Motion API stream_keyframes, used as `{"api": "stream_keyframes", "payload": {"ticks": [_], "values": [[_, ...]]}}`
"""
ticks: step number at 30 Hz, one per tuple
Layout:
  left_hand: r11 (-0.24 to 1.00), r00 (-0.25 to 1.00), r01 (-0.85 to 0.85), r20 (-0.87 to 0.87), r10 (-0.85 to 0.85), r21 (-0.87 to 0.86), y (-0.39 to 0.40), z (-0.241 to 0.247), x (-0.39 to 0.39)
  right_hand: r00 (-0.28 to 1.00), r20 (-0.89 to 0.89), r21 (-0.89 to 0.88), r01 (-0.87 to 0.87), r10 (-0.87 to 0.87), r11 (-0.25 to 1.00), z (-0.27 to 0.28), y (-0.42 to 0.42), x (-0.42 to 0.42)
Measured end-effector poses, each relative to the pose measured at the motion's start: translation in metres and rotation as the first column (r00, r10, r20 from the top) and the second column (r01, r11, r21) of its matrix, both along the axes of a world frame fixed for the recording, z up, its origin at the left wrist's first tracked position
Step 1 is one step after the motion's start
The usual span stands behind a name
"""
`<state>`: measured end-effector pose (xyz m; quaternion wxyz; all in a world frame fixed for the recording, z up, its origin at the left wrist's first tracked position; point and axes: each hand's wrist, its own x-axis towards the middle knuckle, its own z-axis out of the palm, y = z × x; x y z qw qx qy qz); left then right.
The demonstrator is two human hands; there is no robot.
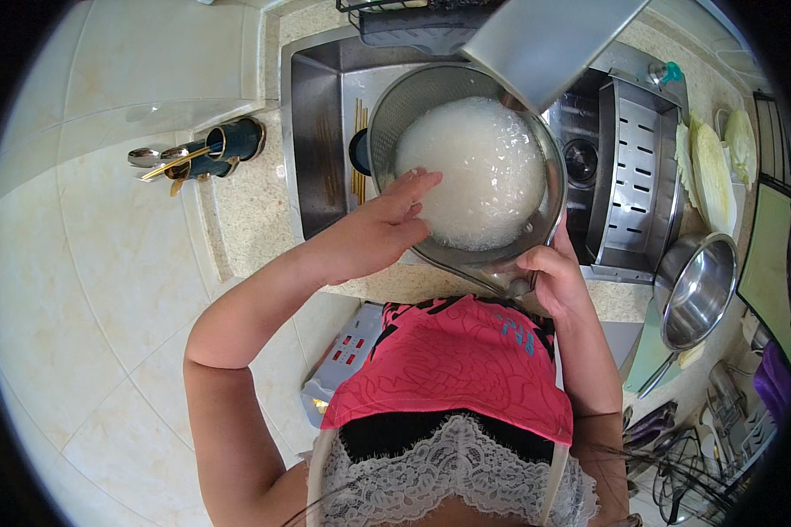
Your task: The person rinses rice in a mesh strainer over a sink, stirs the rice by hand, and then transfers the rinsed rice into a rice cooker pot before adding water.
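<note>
A metal basin [550, 158] with a finely perforated wall on one side is held over the sink [316, 125]. Cloudy whitish water [474, 171] with bubbles fills its middle, and anything beneath the surface is hidden. My right hand [557, 267] grips the basin's near right side, thumb on the rim. Across the near left rim reaches my left hand [399, 217], fingers bent and slightly apart over the water, nothing held. Whether its fingertips touch the water I cannot tell. Above the far right rim hangs a wide, flat metal faucet [554, 49].
Chopsticks [360, 188] and a dark bowl [359, 151] lie in the sink, left of the basin. A slotted metal drainer [635, 171] spans its right part. Cabbage leaves [710, 174] and a steel saucepan [702, 290] rest on the right counter. Utensil cups [237, 139] stand left.
</note>
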<state>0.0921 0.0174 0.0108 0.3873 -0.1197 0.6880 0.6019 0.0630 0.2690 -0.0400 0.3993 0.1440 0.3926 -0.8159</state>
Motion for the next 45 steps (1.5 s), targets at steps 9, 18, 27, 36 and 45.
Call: {"api": "stream_keyframes", "payload": {"ticks": [9,18,27,36,45], "values": [[0.954,0.952,-0.299,0.082,0.296,0.028,0.009,-0.025,-0.024,0.999,-0.036,0.000,-0.005,0.005,1.000,-0.001,-0.001,0.002],[0.959,0.959,-0.280,0.058,0.278,0.030,0.003,-0.029,-0.020,1.000,-0.031,0.001,-0.006,0.006,1.000,0.003,-0.002,-0.002],[0.741,0.691,-0.670,0.409,0.596,0.052,0.024,-0.052,-0.053,0.999,-0.006,0.023,-0.043,0.043,0.999,0.002,-0.006,-0.001],[0.707,0.674,-0.679,0.551,0.493,0.199,0.037,-0.065,-0.069,0.997,0.049,0.039,-0.060,0.059,0.997,0.004,-0.001,0.002],[0.702,0.745,-0.632,0.510,0.431,0.329,0.024,-0.047,-0.054,0.990,0.135,-0.018,-0.026,0.029,0.999,0.015,-0.002,0.002]]}}
